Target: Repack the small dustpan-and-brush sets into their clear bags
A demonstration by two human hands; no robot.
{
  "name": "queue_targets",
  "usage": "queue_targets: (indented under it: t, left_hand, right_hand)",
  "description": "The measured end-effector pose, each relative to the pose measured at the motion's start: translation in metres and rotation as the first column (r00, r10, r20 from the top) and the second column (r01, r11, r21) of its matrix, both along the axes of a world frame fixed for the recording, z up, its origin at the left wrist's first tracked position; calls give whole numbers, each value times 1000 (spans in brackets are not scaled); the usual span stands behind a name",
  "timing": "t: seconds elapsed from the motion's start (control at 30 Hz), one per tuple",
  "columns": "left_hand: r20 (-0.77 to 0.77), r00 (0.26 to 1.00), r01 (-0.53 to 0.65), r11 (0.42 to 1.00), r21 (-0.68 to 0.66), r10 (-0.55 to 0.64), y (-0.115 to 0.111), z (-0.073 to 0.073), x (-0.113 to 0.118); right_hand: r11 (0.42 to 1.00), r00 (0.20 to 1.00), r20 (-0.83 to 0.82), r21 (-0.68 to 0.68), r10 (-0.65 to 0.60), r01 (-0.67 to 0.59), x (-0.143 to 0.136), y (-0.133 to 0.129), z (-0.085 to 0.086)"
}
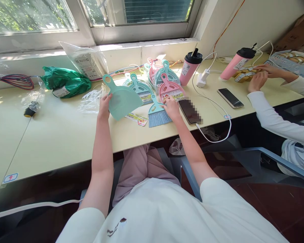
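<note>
My left hand [105, 106] is closed on the left edge of a mint-green dustpan [124, 101], raised a little above the desk with its ring handle pointing up. A light-blue hand brush [158, 116] with grey-blue bristles lies on the desk beside it. My right hand [171, 108] has its fingers closed at the brush's right shoulder; the fingertips are partly hard to make out. A printed card label [136, 118] lies half under the dustpan. Behind are several dustpan-and-brush sets, among them a pink set [169, 88] and a teal set [167, 75].
A phone [190, 110] on a white charging cable lies by my right hand. Further right are a pink cup [191, 67], a white charger [203, 78], and another person's hands [259, 79]. A green plastic bag [66, 81] and clear wrappers [92, 101] sit to the left.
</note>
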State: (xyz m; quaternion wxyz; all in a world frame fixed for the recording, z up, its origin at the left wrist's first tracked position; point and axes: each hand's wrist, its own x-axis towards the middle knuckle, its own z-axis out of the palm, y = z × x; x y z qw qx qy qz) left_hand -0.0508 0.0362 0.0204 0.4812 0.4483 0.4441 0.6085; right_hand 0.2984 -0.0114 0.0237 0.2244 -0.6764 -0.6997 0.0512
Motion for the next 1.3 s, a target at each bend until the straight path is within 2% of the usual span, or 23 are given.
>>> queue_targets:
  t: [0.13,0.23,0.37,0.43,0.47,0.53,0.63,0.7,0.77,0.83,0.93,1.0,1.07,1.17,1.3]
  left_hand:
    - [25,1000,-3,1000,-8,3,0,-2,0]
    - [37,999,4,1000,-9,-3,0,-1,5]
    - [-11,994,110,994,-9,-110,-6,4,20]
    - [-56,981,183,983,-21,-184,-12,8,28]
    - [-73,972,221,975,-27,-222,-14,9,31]
    - [-102,955,279,960,-22,-280,-18,10,36]
    - [-150,954,269,962,40,-260,-20,10,38]
    - [-164,961,237,969,64,-224,-19,9,37]
    - [-162,964,223,973,62,-211,-18,9,36]
    - [-170,963,220,974,58,-208,-17,9,36]
    - [-219,954,221,973,62,-203,-18,10,38]
    - [-248,946,229,972,55,-208,-19,12,40]
    - [-259,942,233,971,52,-212,-20,13,41]
    - [-266,948,205,975,80,-178,-20,13,45]
    - [-289,950,163,978,129,-121,-16,9,51]
  right_hand:
    - [987,993,-111,161,27,-9,-3,-17,9]
    - [967,953,-280,251,112,-40,-6,-31,22]
    - [965,784,-573,231,239,-126,-33,-24,34]
    - [957,712,-642,227,285,-178,-56,-10,33]
    - [952,701,-645,234,303,-196,-69,-2,32]
    - [946,722,-615,252,318,-202,-92,10,29]
    - [949,829,-478,251,291,-189,-115,17,30]
    - [959,897,-367,230,244,-167,-121,17,32]
    - [964,916,-342,230,211,-136,-121,20,32]
    - [958,865,-433,237,253,-162,-117,28,26]
    - [938,680,-648,208,345,-278,-111,47,11]
    - [941,558,-768,173,313,-290,-110,57,0]
    - [960,476,-844,146,248,-241,-111,62,-7]
    - [979,443,-879,113,179,-171,-114,61,-9]
    - [996,519,-850,52,85,-79,-116,53,-1]
